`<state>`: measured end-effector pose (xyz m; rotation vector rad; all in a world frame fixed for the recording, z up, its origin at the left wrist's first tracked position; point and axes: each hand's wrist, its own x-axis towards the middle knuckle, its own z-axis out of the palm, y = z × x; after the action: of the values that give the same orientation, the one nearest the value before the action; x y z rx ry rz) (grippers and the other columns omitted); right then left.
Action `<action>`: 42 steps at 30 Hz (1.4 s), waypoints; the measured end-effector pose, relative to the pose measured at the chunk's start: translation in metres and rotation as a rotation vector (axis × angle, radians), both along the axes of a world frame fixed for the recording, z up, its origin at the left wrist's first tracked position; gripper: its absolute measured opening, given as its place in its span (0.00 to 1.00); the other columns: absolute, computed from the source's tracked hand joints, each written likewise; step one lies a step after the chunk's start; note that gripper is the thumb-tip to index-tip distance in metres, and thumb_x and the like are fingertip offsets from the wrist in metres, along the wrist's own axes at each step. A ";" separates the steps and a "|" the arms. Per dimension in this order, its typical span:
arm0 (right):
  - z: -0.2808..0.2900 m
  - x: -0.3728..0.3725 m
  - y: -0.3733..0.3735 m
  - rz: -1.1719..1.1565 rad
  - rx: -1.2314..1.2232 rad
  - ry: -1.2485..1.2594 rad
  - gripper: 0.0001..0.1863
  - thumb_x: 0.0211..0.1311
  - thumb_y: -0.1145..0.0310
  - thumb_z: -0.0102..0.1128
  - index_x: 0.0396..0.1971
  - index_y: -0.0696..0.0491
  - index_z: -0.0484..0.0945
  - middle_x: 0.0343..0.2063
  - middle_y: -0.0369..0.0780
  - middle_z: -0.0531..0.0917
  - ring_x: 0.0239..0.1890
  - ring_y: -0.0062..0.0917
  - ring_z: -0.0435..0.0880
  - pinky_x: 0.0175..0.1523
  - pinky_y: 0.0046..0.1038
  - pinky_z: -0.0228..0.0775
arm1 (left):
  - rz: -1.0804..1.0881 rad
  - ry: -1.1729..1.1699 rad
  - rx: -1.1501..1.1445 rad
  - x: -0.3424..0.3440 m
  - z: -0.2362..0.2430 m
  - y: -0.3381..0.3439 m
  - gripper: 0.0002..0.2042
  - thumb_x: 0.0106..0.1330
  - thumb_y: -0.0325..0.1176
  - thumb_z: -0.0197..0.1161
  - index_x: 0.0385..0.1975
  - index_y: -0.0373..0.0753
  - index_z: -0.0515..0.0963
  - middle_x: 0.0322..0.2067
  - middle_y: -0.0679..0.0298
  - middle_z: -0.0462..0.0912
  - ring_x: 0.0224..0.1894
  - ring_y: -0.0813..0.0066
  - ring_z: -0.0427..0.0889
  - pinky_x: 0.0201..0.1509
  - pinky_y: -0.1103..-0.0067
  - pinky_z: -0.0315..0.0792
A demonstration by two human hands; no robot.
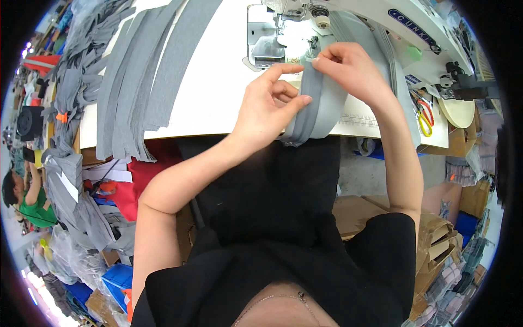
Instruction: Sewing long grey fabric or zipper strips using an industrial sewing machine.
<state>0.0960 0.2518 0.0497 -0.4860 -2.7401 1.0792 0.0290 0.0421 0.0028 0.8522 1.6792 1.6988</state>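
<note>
My two hands meet at one grey cloth (313, 95), which hangs over the front edge of a white table (215, 82). My left hand (304, 84) stands wide, its thumb against the cloth; my right hand (315, 61) pinches the cloth's far end. Bare tabletop lies open on my left—out to several overlapping grey strips (177, 60). One sewing machine (381, 13) stands just beyond my hands.

White capital letters are borne by a blue label (412, 27) on the sewing machine (438, 31); ruler markings (362, 118) are printed on the counter (212, 76).
</note>
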 end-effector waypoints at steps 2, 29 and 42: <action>-0.012 -0.018 0.006 0.001 -0.010 -0.071 0.20 0.56 0.56 0.67 0.27 0.62 0.84 0.20 0.41 0.82 0.25 0.25 0.80 0.33 0.30 0.72 | -0.012 0.237 -0.116 -0.018 -0.001 0.000 0.17 0.68 0.27 0.72 0.56 0.37 0.82 0.31 0.68 0.89 0.29 0.89 0.78 0.35 0.86 0.73; -0.034 -0.069 -0.001 -0.283 0.132 -0.148 0.18 0.52 0.48 0.66 0.27 0.50 0.83 0.28 0.37 0.89 0.35 0.33 0.89 0.50 0.34 0.78 | -0.116 0.850 0.042 -0.062 -0.025 0.000 0.09 0.62 0.26 0.73 0.43 0.38 0.89 0.52 0.63 0.88 0.48 0.65 0.83 0.54 0.71 0.77; -0.059 -0.062 0.014 -0.287 0.059 -0.146 0.29 0.61 0.42 0.71 0.48 0.52 0.81 0.35 0.30 0.82 0.39 0.15 0.80 0.48 0.20 0.74 | -0.314 0.941 -0.017 -0.063 -0.018 -0.008 0.17 0.61 0.28 0.73 0.51 0.38 0.86 0.60 0.63 0.81 0.51 0.60 0.77 0.58 0.68 0.69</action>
<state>0.0341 0.2658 -0.0092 -0.9486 -2.7011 0.9211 -0.0342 0.0346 -0.0157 1.9897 1.9410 1.1018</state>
